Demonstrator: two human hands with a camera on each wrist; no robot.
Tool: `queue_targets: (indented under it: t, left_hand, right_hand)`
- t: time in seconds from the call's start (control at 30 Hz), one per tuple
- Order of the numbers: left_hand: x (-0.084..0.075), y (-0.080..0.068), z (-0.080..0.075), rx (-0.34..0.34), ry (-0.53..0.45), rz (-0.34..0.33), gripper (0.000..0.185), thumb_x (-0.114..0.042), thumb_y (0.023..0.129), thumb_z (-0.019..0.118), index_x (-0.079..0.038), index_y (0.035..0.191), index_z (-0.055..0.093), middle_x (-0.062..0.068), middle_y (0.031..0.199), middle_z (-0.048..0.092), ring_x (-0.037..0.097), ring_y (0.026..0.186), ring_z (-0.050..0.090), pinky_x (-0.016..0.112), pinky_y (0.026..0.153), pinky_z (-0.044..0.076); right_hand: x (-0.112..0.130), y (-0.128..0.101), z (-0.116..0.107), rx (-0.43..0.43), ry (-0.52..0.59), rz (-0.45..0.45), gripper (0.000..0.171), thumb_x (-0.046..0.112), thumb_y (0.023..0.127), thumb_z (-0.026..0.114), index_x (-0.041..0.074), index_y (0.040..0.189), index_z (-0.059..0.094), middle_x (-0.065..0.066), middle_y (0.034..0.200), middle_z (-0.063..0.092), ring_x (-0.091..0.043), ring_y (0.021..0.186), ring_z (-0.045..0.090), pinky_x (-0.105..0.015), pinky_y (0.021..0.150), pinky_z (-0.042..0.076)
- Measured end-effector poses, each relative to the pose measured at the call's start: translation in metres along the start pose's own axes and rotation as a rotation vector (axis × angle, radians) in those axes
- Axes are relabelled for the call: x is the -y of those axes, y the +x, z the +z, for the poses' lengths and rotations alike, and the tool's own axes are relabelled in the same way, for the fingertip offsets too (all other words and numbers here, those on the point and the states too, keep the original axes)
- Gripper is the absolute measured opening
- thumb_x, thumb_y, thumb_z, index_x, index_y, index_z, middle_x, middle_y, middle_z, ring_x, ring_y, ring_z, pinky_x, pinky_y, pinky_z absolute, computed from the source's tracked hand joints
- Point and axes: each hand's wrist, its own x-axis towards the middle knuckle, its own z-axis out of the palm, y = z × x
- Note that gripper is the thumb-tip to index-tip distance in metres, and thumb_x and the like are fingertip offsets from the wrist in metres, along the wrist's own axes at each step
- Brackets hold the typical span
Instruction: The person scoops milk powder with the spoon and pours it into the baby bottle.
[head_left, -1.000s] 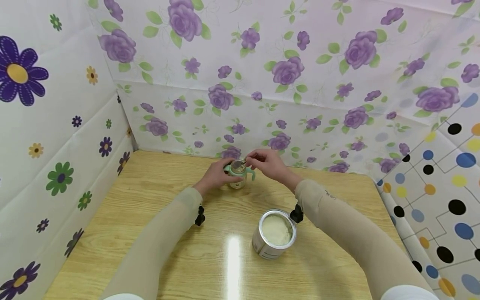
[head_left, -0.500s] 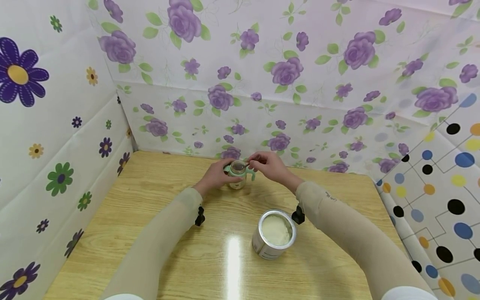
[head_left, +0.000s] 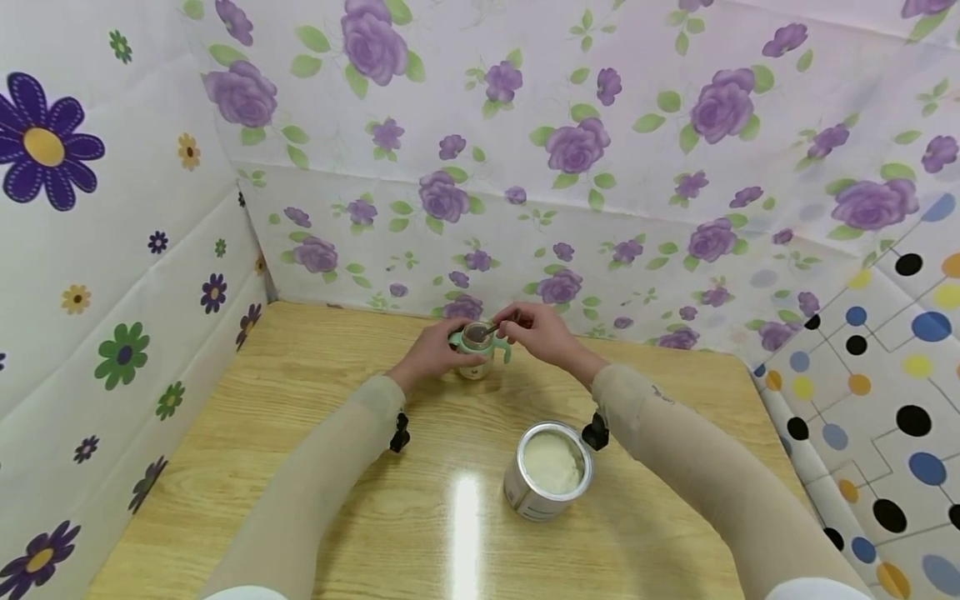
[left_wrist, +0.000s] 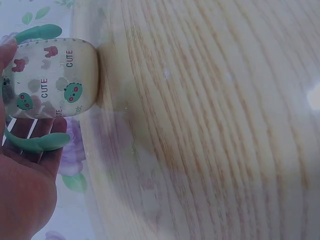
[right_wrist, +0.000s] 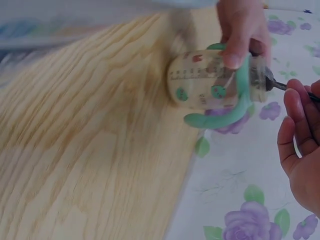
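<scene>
A clear baby bottle (right_wrist: 200, 80) with green handles, printed cartoon figures and a measuring scale stands upright on the table near its back edge, its mouth uncovered. My left hand (head_left: 433, 348) grips it around the neck, thumb in front. With my right hand (head_left: 536, 331) I pinch the handle of a metal spoon (right_wrist: 279, 85), whose bowl sits at the bottle's mouth. Pale contents show through the bottle wall in the left wrist view. An opened tin (head_left: 548, 471) of cream-coloured powder stands nearer to me, below my right wrist.
The wooden table (head_left: 337, 533) meets a flower-printed cloth wall (head_left: 510, 225) just behind the bottle. More patterned cloth hangs at the left and right sides. A bright light reflection lies on the table left of the tin.
The spoon has shifted slightly at the bottle's mouth as my right hand moved a little. My left hand, the bottle and the tin have stayed in place.
</scene>
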Motion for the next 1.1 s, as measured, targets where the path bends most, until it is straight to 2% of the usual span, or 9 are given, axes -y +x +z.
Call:
queue_targets:
  t: [0.13, 0.27, 0.43, 0.67, 0.73, 0.83, 0.9, 0.97, 1.1]
  left_hand:
    - [0.002, 0.000, 0.001, 0.003, 0.005, 0.002, 0.069, -0.039, 0.088, 0.091, -0.019, 0.147, 0.062, 0.005, 0.130, 0.069, 0.024, 0.113, 0.067, 0.046, 0.098, 0.057]
    - [0.003, 0.001, 0.001, -0.003, 0.016, 0.004, 0.070, -0.039, 0.087, 0.092, -0.018, 0.147, 0.062, 0.005, 0.130, 0.070, 0.025, 0.112, 0.068, 0.046, 0.097, 0.057]
    - [0.002, 0.003, 0.000, -0.002, 0.033, -0.001, 0.071, -0.038, 0.086, 0.092, -0.017, 0.147, 0.062, 0.006, 0.131, 0.070, 0.026, 0.115, 0.067, 0.047, 0.100, 0.056]
    - [-0.001, 0.002, -0.001, 0.007, 0.017, -0.015, 0.070, -0.036, 0.086, 0.093, -0.016, 0.146, 0.063, 0.006, 0.134, 0.070, 0.027, 0.121, 0.066, 0.048, 0.106, 0.054]
    - [-0.001, 0.002, -0.001, 0.009, 0.016, -0.014, 0.071, -0.036, 0.086, 0.093, -0.016, 0.146, 0.062, 0.006, 0.133, 0.070, 0.027, 0.120, 0.067, 0.048, 0.106, 0.054]
    - [-0.001, 0.002, -0.001, 0.014, 0.017, -0.018, 0.071, -0.038, 0.085, 0.093, -0.016, 0.145, 0.063, 0.006, 0.130, 0.071, 0.026, 0.117, 0.067, 0.047, 0.103, 0.055]
    - [0.000, 0.002, -0.002, 0.018, 0.018, -0.026, 0.071, -0.039, 0.085, 0.093, -0.017, 0.145, 0.062, 0.005, 0.128, 0.071, 0.025, 0.116, 0.067, 0.046, 0.103, 0.055]
    - [-0.001, 0.002, -0.003, 0.027, 0.017, -0.032, 0.072, -0.038, 0.085, 0.093, -0.017, 0.146, 0.061, 0.005, 0.128, 0.070, 0.025, 0.116, 0.067, 0.046, 0.103, 0.055]
    - [-0.003, 0.001, -0.005, 0.058, 0.019, -0.047, 0.076, -0.038, 0.087, 0.092, -0.017, 0.151, 0.057, 0.006, 0.132, 0.068, 0.027, 0.119, 0.065, 0.047, 0.104, 0.054]
  right_hand:
    - [-0.001, 0.001, 0.000, -0.005, 0.008, 0.023, 0.024, 0.015, 0.111, 0.059, 0.002, 0.123, 0.075, -0.017, 0.104, 0.078, -0.032, 0.090, 0.072, -0.037, 0.075, 0.060]
    - [-0.001, 0.001, -0.001, 0.006, 0.029, 0.030, 0.026, 0.016, 0.111, 0.060, 0.000, 0.125, 0.074, -0.014, 0.104, 0.078, -0.039, 0.094, 0.073, -0.038, 0.079, 0.062]
    - [0.001, 0.002, -0.003, 0.003, 0.092, 0.048, 0.029, 0.022, 0.111, 0.062, -0.001, 0.124, 0.075, -0.020, 0.108, 0.078, -0.048, 0.099, 0.070, -0.037, 0.081, 0.060]
    - [0.008, 0.005, -0.005, -0.112, 0.120, 0.016, 0.033, 0.032, 0.110, 0.064, 0.005, 0.111, 0.083, -0.015, 0.101, 0.080, -0.032, 0.087, 0.074, -0.033, 0.078, 0.057]
    - [0.007, 0.006, -0.007, -0.167, 0.159, 0.017, 0.033, 0.030, 0.110, 0.063, 0.003, 0.113, 0.082, -0.016, 0.099, 0.080, -0.035, 0.086, 0.075, -0.033, 0.079, 0.059]
    - [0.005, 0.005, -0.009, -0.237, 0.271, 0.065, 0.033, 0.028, 0.110, 0.064, 0.000, 0.115, 0.080, -0.012, 0.093, 0.081, -0.034, 0.084, 0.076, -0.031, 0.077, 0.060]
    - [0.002, 0.004, -0.011, -0.269, 0.397, 0.116, 0.033, 0.025, 0.111, 0.061, -0.003, 0.117, 0.078, -0.006, 0.088, 0.081, -0.027, 0.078, 0.075, -0.029, 0.073, 0.059]
    - [-0.001, -0.002, -0.015, -0.288, 0.569, 0.180, 0.032, 0.023, 0.113, 0.058, -0.002, 0.115, 0.076, 0.001, 0.085, 0.080, -0.015, 0.073, 0.072, -0.024, 0.071, 0.057]
    - [-0.001, -0.022, -0.025, -0.309, 0.967, 0.300, 0.030, 0.019, 0.115, 0.050, 0.003, 0.109, 0.074, 0.002, 0.083, 0.079, -0.008, 0.068, 0.067, -0.021, 0.068, 0.054]
